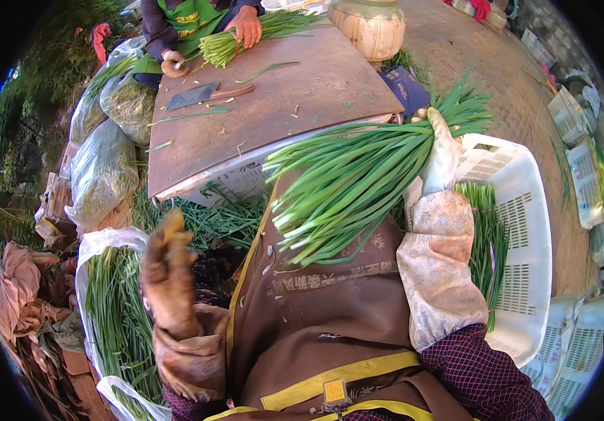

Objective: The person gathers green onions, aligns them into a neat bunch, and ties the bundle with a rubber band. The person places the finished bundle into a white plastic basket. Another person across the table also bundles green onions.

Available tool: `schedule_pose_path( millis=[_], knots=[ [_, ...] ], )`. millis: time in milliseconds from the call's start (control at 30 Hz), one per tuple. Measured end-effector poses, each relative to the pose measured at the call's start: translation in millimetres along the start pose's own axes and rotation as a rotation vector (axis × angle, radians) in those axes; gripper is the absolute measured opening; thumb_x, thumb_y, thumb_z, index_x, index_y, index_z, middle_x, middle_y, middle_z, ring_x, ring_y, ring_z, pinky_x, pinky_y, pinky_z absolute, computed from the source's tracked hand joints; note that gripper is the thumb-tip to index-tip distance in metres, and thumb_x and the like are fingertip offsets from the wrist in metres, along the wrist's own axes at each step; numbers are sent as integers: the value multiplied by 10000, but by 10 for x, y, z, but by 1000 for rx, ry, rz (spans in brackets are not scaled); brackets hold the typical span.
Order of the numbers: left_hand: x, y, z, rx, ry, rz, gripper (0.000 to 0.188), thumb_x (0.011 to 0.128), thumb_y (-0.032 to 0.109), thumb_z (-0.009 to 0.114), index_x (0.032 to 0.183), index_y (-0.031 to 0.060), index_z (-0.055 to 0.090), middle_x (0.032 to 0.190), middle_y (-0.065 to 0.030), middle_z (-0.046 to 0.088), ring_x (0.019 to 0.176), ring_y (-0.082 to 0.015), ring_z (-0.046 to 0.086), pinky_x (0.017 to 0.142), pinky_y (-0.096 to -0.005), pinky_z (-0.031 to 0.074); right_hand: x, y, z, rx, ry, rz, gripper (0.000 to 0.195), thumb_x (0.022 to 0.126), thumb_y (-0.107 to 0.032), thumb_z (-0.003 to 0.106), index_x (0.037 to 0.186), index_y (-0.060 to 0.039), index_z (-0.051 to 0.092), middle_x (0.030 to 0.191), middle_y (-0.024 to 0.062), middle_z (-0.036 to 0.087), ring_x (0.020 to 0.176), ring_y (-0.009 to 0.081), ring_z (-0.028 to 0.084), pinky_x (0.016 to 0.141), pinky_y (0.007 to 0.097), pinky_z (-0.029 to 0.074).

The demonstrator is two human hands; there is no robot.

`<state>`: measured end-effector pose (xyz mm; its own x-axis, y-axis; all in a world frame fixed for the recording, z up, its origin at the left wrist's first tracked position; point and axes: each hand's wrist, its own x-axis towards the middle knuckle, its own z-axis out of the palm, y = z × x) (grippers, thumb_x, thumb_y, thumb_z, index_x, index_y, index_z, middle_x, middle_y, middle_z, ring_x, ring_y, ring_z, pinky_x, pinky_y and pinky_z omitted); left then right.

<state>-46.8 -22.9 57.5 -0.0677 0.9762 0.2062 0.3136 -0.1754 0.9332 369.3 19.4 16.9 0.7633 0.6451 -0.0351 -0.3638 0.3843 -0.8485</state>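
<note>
My right hand (443,150), in a pale dirty glove, grips a thick bunch of garlic chives (354,179). The bunch lies across the front of my brown apron (328,305), with its pale cut ends to the left. Leaf tips fan out past my fist on the right. My left hand (169,279), in a stained glove, is raised beside the apron and blurred by motion. No object shows in it, and its finger posture is unclear. Just to its lower left, loose chives (117,316) fill a white plastic bag (94,250).
A wooden board table (275,105) bears a cleaver (196,96) and scraps. Across it, a co-worker's hand (246,26) holds another bunch (223,47). At right, a white crate (523,263) contains bundled chives (483,231). Stuffed plastic bags (104,163) stand at left; a ceramic jar (367,29) stands behind.
</note>
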Motion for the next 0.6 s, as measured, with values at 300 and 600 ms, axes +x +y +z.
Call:
schedule_pose_path(
  millis=[300, 600],
  knots=[
    [171, 254, 929, 183, -304, 67, 256, 829, 99, 753, 1083, 84, 725, 919, -65, 667, 813, -198, 605, 729, -300, 479, -85, -85, -44, -21, -25, -2, 210, 938, -194, 667, 977, 11, 691, 809, 83, 678, 669, 164, 632, 616, 290, 535],
    [155, 253, 794, -155, -131, 194, 124, 965, 174, 634, 958, 50, 625, 807, -37, 613, 632, -106, 539, 544, -245, 453, -211, -198, -7, -66, -6, -25, 210, 939, -210, 665, 979, -6, 697, 821, 69, 681, 692, 149, 632, 643, 284, 533]
  ],
)
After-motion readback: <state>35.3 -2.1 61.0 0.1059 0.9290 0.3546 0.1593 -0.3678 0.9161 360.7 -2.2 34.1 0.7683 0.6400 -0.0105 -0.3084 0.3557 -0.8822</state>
